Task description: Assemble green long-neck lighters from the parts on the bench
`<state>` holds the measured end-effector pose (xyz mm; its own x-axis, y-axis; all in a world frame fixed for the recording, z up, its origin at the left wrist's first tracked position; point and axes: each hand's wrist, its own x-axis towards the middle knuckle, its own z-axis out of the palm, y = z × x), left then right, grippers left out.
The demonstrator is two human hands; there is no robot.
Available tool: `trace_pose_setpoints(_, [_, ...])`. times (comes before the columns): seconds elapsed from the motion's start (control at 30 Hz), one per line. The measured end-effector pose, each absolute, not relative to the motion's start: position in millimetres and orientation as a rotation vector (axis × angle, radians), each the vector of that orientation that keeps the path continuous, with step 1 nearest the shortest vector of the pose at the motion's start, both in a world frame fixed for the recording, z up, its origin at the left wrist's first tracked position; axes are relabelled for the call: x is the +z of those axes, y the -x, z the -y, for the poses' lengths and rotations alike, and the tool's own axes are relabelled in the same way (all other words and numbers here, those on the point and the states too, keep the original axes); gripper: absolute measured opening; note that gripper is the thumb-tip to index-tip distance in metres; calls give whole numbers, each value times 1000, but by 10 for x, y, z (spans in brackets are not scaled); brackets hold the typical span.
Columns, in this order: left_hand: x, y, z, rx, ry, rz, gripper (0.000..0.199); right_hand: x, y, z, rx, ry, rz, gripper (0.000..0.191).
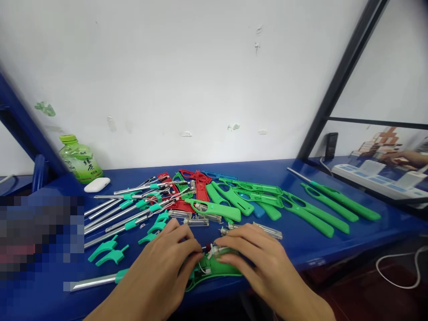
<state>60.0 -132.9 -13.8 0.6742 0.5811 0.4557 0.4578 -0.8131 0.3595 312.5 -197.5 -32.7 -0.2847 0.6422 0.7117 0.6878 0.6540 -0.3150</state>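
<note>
Both my hands work over a green lighter handle half point(217, 269) at the table's front edge, its open inside facing up. My right hand point(257, 249) pinches a clear lighter fuel tank point(223, 251) just above that shell. The fingers of my left hand point(170, 263) are closed at the shell's left part, beside a small dark red piece point(208, 246) and a white wire; what they grip is hidden. A metal lighter tube point(96, 282) with a green collar sticks out left from under my left hand. Loose green triggers point(112, 256) lie left of it.
Behind my hands lie several metal tubes point(113, 218), clear tanks point(197, 221), red shells point(201, 187) and green shells point(230, 209). More green handles point(341, 200) lie at right. A green bottle point(80, 160) and white case point(96, 184) stand by the wall. A power strip point(377, 180) lies beyond the post.
</note>
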Motion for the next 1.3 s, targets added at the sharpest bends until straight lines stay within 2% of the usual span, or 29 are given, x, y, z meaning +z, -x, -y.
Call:
trace_pose_setpoints(0.13, [-185,-593,1342,908,-2779,-804,35,-363,-3138,1970,-70,1036,2014,27])
trace_pose_setpoints(0.57, [-264,-600,1475,1196,-2990,-782,28,-397,-3099,1967,-154,1028,2032,29])
trace_pose_setpoints(0.97, [-219,-631,1499,1209,-3057,-784,38,-416,-3104,1948,-156,1003,2034,31])
trace_pose_setpoints(1.3, [-263,-612,1521,1184,-3087,-772,35,-410,-3106,1937,-219,926,2044,26])
